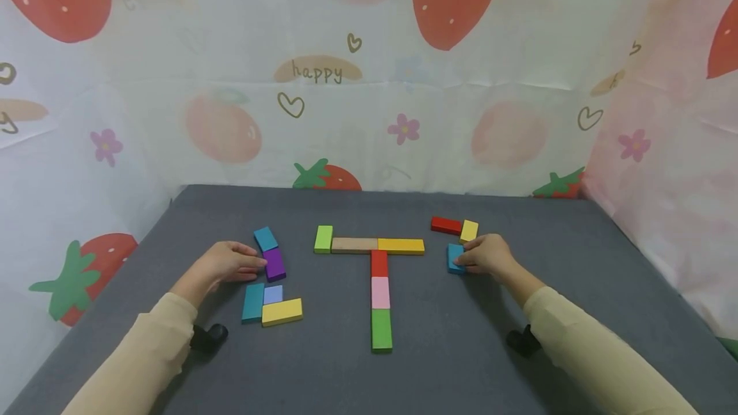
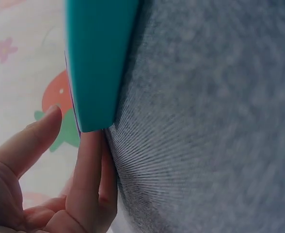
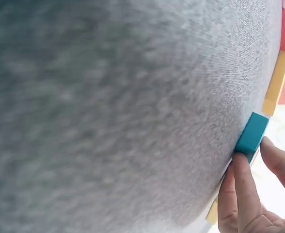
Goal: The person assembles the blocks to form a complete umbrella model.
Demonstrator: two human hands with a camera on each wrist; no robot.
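My left hand (image 1: 227, 262) touches the left side of a purple block (image 1: 275, 264) with its fingertips. Its fingers are fairly straight, and the thumb stands apart in the left wrist view. A blue block (image 1: 266, 239) meets the purple one's far end. On the right, my right hand (image 1: 490, 253) pinches a small blue block (image 1: 453, 257) between thumb and fingers, as the right wrist view also shows. Just beyond that hand lie a yellow block (image 1: 469, 231) and a red block (image 1: 446, 225), end to end.
Mid-table, a light green block (image 1: 323, 239), a tan block (image 1: 354, 245) and a yellow block (image 1: 400, 246) form a row. Red, pink (image 1: 380, 292) and green (image 1: 381, 330) blocks run down from it. Near my left wrist sit teal (image 1: 253, 303), lilac (image 1: 273, 294) and yellow (image 1: 282, 312) blocks.
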